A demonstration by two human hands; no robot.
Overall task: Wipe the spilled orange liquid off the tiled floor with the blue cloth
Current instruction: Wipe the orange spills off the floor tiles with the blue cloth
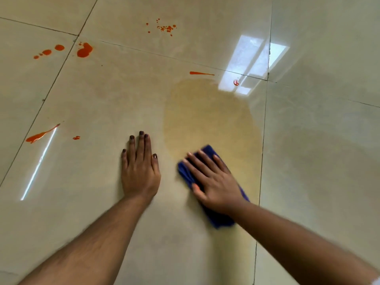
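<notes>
Tiled floor (102, 103) bears an orange smear (207, 118) at twelve o'clock from my right hand (213, 179), grip spread flat, pressing the blue cloth (207, 150); left hand (139, 169) braces, spread.

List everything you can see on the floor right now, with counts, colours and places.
Glossy beige tiled floor: several tiles, dark grout lines.
Bright orange liquid splatters: about seven patches, far left, top centre, mid-left, near the window reflection.
Pale orange smeared film: one, centre, ahead of the cloth.
Folded blue cloth: one, under the right hand.
Left hand: flat on the tile, empty.
Right hand: pressed flat on the cloth.
</notes>
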